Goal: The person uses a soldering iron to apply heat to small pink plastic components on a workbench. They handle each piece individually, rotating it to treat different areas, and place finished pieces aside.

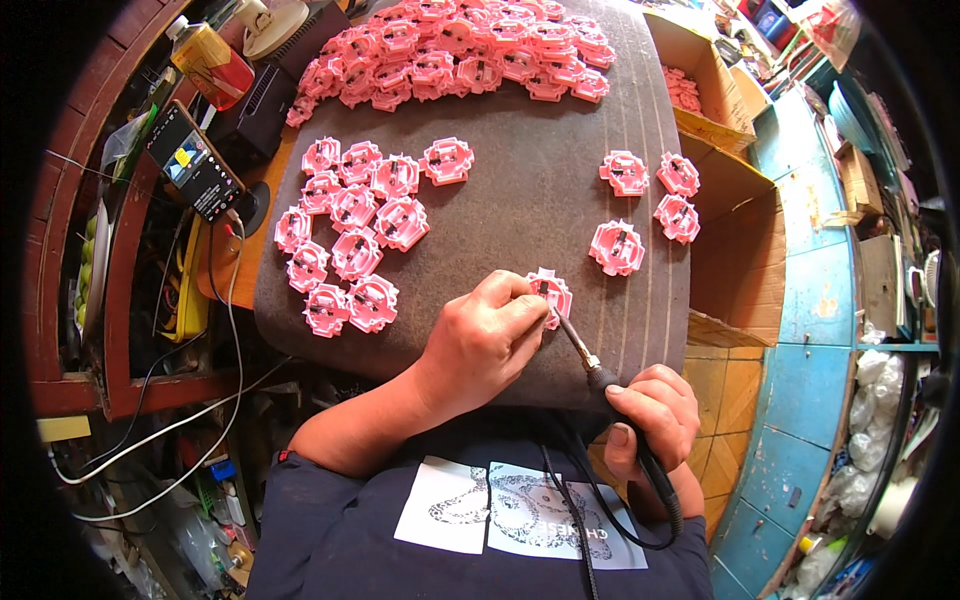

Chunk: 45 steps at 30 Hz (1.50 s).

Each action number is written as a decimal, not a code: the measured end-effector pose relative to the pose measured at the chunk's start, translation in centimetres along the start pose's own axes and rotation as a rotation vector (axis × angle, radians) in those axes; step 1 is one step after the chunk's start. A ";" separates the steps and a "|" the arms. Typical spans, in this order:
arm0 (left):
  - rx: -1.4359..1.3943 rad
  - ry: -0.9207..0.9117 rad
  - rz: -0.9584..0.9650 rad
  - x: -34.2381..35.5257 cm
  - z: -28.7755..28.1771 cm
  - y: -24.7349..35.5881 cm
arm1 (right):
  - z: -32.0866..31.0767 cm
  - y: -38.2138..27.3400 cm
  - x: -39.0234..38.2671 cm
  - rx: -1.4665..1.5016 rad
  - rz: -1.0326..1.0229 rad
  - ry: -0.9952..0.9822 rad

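Note:
My right hand (655,415) grips the black handle of a soldering iron (588,358), its cable looping down past my wrist. The iron's metal tip reaches a small pink plastic part (547,288) near the front of the dark board. Over the left side of that part, my left hand (490,330) is closed in a pinch, and whatever its fingertips hold is hidden. Left of my hands lies a group of similar pink parts (354,208) with dark pieces inside. Several more pink parts (617,248) lie at the right of the board.
A large heap of pink parts (455,45) covers the board's far end. Cardboard boxes (735,240) stand along its right side. On the left are a propped phone (195,165) with a white cable (237,300) and a bottle (212,68). Blue cabinets (800,395) line the right.

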<state>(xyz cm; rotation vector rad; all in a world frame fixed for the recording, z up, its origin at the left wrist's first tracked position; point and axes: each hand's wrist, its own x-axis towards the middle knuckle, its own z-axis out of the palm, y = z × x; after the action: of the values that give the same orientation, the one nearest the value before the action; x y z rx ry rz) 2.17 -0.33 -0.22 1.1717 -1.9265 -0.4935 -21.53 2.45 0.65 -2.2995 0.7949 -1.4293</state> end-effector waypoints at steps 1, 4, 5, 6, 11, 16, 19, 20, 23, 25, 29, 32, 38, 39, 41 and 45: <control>-0.002 0.000 0.000 0.0 0.0 0.0 | 0.0 0.0 0.0 0.002 0.002 -0.002; 0.000 0.003 0.000 0.0 0.0 0.0 | -0.2 -0.1 0.1 0.005 0.007 -0.007; 0.001 0.004 -0.001 0.0 0.0 0.0 | -0.2 -0.1 0.0 0.005 0.007 -0.008; 0.001 0.004 0.000 0.0 0.0 0.0 | -0.2 -0.1 0.0 0.003 0.008 -0.009; 0.000 -0.002 -0.010 0.0 -0.1 0.1 | -0.1 0.1 0.0 0.012 0.024 0.044; 0.009 0.006 0.003 -0.1 0.0 0.0 | 1.6 1.3 0.6 -0.012 0.100 0.082; 0.018 0.004 0.000 -0.1 -0.1 0.0 | 1.6 2.3 1.7 0.026 0.102 0.011; 0.014 0.004 -0.001 -0.1 -0.2 0.1 | 1.6 3.0 2.4 0.036 0.089 0.001; -0.006 0.002 0.012 0.0 0.1 0.0 | 1.3 5.2 6.3 0.029 0.054 -0.096; 0.006 0.008 0.020 -0.1 0.3 -0.2 | 1.8 6.5 8.4 0.043 0.060 -0.136; 0.031 0.029 0.025 -0.4 0.2 -0.4 | 4.2 8.4 12.9 -0.022 -0.011 -0.281; 0.016 0.000 0.006 -0.3 0.0 -0.1 | 7.9 10.6 16.0 -0.073 -0.112 -0.326; -0.015 -0.016 -0.007 -0.6 0.1 -0.5 | 13.2 13.0 19.3 -0.211 -0.164 -0.402; -0.018 -0.021 -0.018 -0.7 0.2 -0.5 | 13.6 13.0 19.3 -0.239 -0.151 -0.436; -0.015 -0.027 -0.026 -0.9 0.4 -0.6 | 14.0 13.3 19.5 -0.241 -0.166 -0.454; 0.011 -0.030 -0.016 -1.1 0.7 -1.1 | 14.2 12.8 19.4 -0.281 -0.173 -0.466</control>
<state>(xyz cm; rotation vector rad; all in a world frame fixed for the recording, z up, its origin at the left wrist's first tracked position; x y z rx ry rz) 2.46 0.05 -1.82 1.1933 -1.9494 -0.5127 -5.87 -19.84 1.35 -2.8185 0.6978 -0.8159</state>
